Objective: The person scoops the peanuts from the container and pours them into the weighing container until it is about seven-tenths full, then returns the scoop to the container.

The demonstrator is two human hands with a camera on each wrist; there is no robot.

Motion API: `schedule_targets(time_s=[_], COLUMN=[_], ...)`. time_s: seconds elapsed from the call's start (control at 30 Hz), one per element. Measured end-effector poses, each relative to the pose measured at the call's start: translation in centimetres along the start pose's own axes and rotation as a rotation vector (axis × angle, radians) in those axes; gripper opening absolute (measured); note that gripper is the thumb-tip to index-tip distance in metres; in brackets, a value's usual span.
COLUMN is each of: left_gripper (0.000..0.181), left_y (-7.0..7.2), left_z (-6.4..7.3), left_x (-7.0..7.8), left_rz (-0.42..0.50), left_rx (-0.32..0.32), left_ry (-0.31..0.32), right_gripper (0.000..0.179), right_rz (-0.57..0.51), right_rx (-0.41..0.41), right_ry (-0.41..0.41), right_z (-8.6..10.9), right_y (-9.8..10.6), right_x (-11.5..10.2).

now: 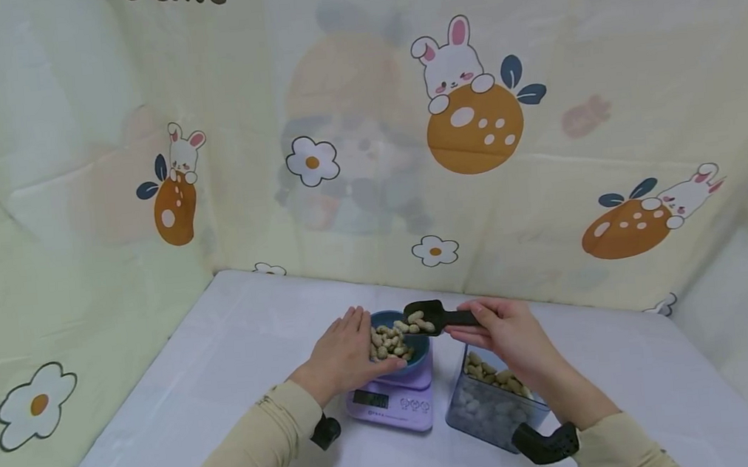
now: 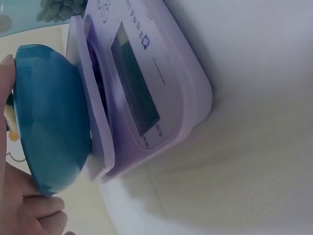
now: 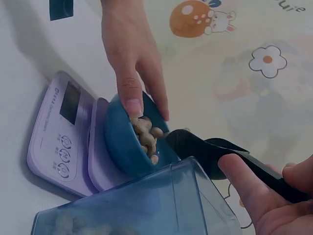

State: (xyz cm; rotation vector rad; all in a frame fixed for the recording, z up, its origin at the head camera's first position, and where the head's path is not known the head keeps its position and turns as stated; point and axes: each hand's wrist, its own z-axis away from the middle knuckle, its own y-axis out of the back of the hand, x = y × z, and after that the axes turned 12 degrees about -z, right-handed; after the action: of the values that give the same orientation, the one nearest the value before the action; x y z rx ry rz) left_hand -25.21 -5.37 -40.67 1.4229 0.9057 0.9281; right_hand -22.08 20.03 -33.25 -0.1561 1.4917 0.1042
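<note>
A blue bowl (image 1: 418, 353) of unshelled peanuts (image 1: 386, 342) sits on a purple kitchen scale (image 1: 389, 403). My left hand (image 1: 341, 355) holds the bowl from its left side, thumb at the near rim and fingers towards the far side; in the left wrist view the bowl (image 2: 54, 117) shows between thumb and fingers. My right hand (image 1: 505, 329) grips a black scoop (image 1: 458, 318) by its handle. Several peanuts lie in the scoop, its front over the bowl's right rim. The scoop's inside is hidden in the right wrist view.
Right of the scale stands a clear bluish container (image 1: 489, 409) with more peanuts, below my right hand. A white cloth (image 1: 256, 333) covers the table. Patterned curtains (image 1: 370, 189) with rabbits and flowers hang behind and at the left.
</note>
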Motion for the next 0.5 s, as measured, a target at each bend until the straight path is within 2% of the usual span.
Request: schedule_targets(time_s=[0.5], left_gripper=[0.108], left_y=[0.5], left_z=[0.2], left_x=[0.3], left_rz=[-0.067], left_rx=[0.007], left_ry=[-0.013], right_gripper=[0.032], right_rz=[0.213], right_rx=[-0.001], right_ry=[0.127], right_z=[0.7], right_y=[-1.1], right_x=[0.0])
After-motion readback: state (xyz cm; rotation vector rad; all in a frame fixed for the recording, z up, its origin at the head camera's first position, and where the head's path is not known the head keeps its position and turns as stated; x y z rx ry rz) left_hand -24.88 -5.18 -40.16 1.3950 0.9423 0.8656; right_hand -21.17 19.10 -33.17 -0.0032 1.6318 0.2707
